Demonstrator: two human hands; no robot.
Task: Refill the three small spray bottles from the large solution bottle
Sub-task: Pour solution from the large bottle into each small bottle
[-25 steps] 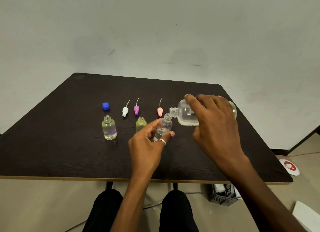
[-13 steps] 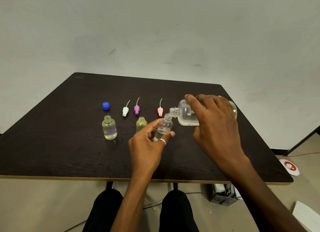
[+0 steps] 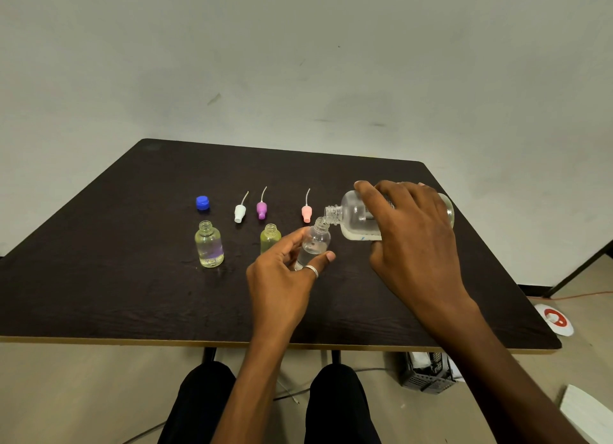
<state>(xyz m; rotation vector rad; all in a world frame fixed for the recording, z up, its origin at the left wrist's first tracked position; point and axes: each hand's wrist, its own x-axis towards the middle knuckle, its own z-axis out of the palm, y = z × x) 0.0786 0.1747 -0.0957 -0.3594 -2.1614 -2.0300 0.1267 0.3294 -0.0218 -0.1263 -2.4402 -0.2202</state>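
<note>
My right hand (image 3: 414, 241) grips the large clear solution bottle (image 3: 356, 219), tipped on its side with its open neck at the mouth of a small clear bottle (image 3: 315, 243). My left hand (image 3: 285, 274) holds that small bottle tilted, between thumb and fingers. A little clear liquid sits in its lower part. Two other small bottles stand uncapped on the dark table (image 3: 132, 277): a clear one (image 3: 209, 244) at the left and a yellowish one (image 3: 270, 238), partly behind my left hand.
Behind the bottles lie a blue cap (image 3: 202, 203) and three spray tops with thin tubes: white (image 3: 240, 212), purple (image 3: 261, 209) and pink (image 3: 306, 212). A black crate (image 3: 426, 372) stands on the floor under the table's right side. My knees are below the front edge.
Both hands and both held bottles have stayed in nearly the same pose. No clear change in the liquid level shows.
</note>
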